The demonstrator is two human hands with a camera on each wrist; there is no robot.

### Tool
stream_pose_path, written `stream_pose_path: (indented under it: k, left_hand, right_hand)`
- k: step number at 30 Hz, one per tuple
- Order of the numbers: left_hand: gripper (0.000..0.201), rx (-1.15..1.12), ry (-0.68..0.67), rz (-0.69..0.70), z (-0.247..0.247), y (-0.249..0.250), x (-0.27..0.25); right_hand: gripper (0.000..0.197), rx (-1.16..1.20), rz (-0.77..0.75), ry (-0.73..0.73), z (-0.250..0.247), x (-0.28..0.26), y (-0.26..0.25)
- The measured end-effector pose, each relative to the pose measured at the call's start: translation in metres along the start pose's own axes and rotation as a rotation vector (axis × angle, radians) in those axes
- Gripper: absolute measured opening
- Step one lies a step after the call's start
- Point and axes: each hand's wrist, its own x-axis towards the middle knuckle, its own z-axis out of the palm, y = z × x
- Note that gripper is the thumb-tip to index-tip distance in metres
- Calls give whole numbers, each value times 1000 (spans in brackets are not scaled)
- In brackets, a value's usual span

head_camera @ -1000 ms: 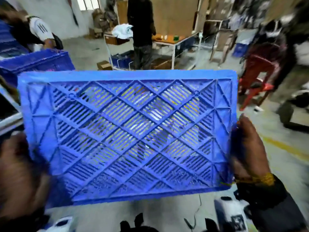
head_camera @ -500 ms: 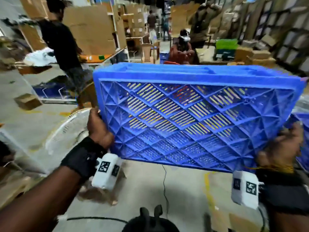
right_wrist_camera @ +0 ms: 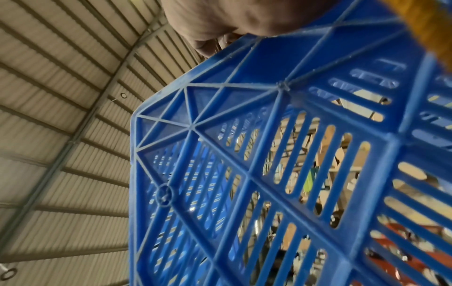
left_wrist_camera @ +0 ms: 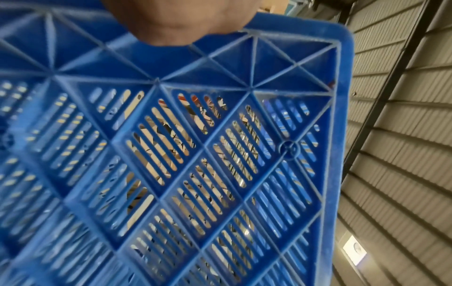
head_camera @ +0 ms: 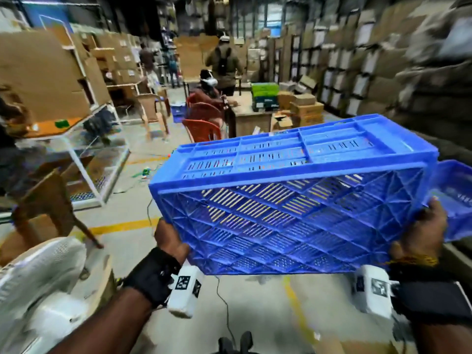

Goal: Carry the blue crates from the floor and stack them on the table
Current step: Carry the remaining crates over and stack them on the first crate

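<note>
I hold a blue slotted crate (head_camera: 293,213) in the air at chest height, tilted so its lattice bottom faces me and one long side wall faces up. My left hand (head_camera: 168,241) grips its left end and my right hand (head_camera: 424,231) grips its right end; the fingers of both are hidden behind the plastic. The left wrist view shows the left hand (left_wrist_camera: 181,21) against the crate (left_wrist_camera: 195,174) bottom. In the right wrist view the right hand (right_wrist_camera: 232,17) wraps the crate (right_wrist_camera: 293,174) edge. A second blue crate (head_camera: 457,200) shows at the far right, just behind the held one.
A white fan (head_camera: 38,290) stands at my lower left, next to a brown chair (head_camera: 51,208) and a white-framed table (head_camera: 76,139). Ahead are red chairs (head_camera: 201,129), a seated person (head_camera: 209,95), cardboard boxes (head_camera: 304,108) and shelving along the right. A cable (head_camera: 222,302) lies on the floor.
My view has swung to the right through the warehouse. The crate has tipped from bottom-on to showing its side wall on top, and a second blue crate has come into view at the right.
</note>
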Motion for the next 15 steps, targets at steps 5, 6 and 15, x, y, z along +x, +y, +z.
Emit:
stream_pose_path:
  k: [5, 6, 15]
  left_hand:
    - [40, 11, -106, -269, 1, 26, 61]
    - [39, 45, -153, -355, 2, 36, 75]
    - [41, 149, -503, -694, -14, 55, 157]
  right_hand:
    - [21, -219, -64, 199, 48, 4, 39]
    - [23, -223, -88, 218, 57, 5, 48]
    - [14, -190, -148, 192, 72, 25, 85]
